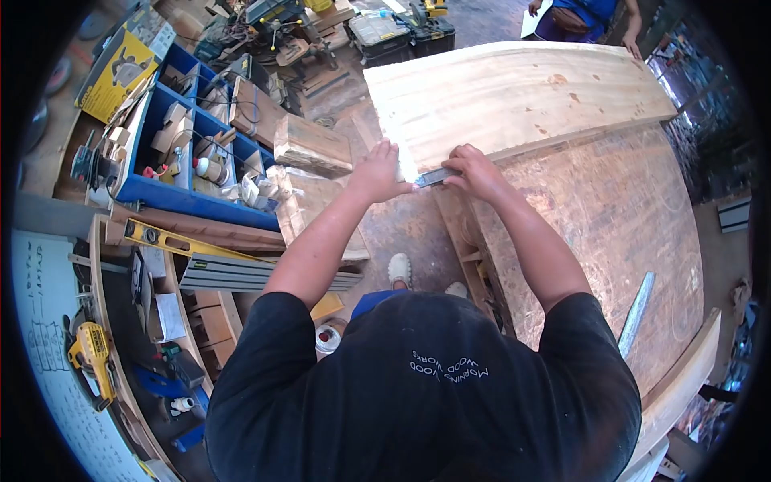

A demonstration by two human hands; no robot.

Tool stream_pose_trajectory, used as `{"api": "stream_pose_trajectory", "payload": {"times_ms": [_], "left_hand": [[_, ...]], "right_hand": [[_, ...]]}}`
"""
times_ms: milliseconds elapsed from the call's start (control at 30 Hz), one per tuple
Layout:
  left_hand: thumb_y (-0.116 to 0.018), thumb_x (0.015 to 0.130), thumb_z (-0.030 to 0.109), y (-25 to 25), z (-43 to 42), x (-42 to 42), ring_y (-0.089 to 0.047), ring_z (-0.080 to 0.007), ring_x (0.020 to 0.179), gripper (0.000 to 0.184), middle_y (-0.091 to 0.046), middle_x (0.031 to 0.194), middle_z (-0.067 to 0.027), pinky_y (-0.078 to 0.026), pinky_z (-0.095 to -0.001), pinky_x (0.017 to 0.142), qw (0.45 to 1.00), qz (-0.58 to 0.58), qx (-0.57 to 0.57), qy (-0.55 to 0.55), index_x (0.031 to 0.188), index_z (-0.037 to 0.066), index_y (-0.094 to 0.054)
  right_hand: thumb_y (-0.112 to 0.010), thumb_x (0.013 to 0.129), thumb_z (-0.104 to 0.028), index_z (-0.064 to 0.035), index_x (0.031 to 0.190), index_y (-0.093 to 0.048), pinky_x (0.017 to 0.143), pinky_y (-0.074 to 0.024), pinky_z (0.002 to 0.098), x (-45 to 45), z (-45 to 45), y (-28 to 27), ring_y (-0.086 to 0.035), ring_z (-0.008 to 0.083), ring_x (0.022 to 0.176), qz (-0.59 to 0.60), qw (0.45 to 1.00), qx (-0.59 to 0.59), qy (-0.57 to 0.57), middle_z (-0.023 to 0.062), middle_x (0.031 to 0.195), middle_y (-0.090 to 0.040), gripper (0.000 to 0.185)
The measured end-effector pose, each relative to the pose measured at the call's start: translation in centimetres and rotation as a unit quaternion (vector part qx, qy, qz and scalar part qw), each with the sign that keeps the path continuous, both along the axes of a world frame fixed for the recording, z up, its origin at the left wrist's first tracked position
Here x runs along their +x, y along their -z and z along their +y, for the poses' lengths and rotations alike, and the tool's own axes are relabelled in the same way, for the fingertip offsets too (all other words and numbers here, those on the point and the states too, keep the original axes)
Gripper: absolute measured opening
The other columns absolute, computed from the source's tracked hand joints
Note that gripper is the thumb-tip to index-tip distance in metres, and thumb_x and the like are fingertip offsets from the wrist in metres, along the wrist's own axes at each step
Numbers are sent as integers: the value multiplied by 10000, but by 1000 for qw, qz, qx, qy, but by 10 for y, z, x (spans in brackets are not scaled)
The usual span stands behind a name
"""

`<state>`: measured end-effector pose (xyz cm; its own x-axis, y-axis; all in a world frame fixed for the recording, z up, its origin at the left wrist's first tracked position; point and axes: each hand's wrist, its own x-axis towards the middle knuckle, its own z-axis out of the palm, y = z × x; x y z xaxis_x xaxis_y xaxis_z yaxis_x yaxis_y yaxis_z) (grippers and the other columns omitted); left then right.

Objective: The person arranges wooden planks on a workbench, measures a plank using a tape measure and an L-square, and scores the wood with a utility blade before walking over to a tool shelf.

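Note:
A thick pale wooden slab lies across the workbench. My right hand is closed on a short grey metal strip that looks like a ruler, held along the slab's near edge by the corner. At the slab's left end is my left hand, its fingers against the end and its thumb stretched toward the ruler's tip. Whether that thumb touches the ruler I cannot tell. The ruler's right part is hidden under my right fingers.
Another person's hand touches the slab's far edge. A long metal piece lies on the workbench. To the left are a blue divided box, wood blocks, a yellow level and a yellow power tool.

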<state>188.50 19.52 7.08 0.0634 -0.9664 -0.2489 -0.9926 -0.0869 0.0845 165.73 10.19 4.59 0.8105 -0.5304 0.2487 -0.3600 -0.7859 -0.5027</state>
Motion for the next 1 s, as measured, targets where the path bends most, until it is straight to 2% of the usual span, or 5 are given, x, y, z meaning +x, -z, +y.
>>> {"api": "stream_pose_trajectory", "payload": {"times_ms": [367, 667, 733, 900, 1000], "left_hand": [[-702, 671, 641, -33, -15, 1, -315, -287, 1367, 1048, -319, 1470, -186, -312, -446, 1081, 999, 1, 46, 23, 1416, 6, -324], [-666, 797, 363, -17, -34, 27, -420, -313, 1273, 510, -470, 1322, -161, -367, -470, 1019, 998, 23, 46, 45, 1198, 61, -583], [-655, 805, 313, -12, -39, 33, -436, -323, 1249, 371, -508, 1261, -158, -390, -457, 997, 990, -17, -65, 122, 1080, 65, -635], [-679, 779, 303, -7, -73, 59, -609, -325, 915, 274, -643, 932, -149, -479, -448, 816, 977, 50, -27, 207, 863, 43, -687], [-680, 780, 326, -21, -97, 87, -591, -328, 982, 340, -635, 984, -156, -458, -429, 875, 953, 129, -44, 269, 982, 53, -669]], "right_hand": [[-766, 699, -216, -63, 994, -679, 888, -444, 378, 7, -13, 5, -535, 276, 993, 8, 1000, 9, -8, 80, 984, -601, 344], [-758, 688, -238, -59, 957, -661, 876, -436, 393, 12, -14, 16, -536, 295, 961, -27, 999, -9, -20, 95, 941, -589, 337], [-741, 686, -258, -52, 939, -654, 865, -435, 399, 7, -21, 13, -536, 312, 941, -39, 999, -7, -38, 106, 928, -585, 338], [-717, 710, -267, -41, 920, -621, 851, -427, 413, 10, -10, 8, -519, 329, 964, -1, 1000, -12, -12, 122, 953, -566, 323], [-704, 726, -223, -44, 958, -599, 863, -424, 417, 17, 3, 3, -510, 330, 982, 18, 999, -6, 31, 129, 1001, -550, 311]]}}
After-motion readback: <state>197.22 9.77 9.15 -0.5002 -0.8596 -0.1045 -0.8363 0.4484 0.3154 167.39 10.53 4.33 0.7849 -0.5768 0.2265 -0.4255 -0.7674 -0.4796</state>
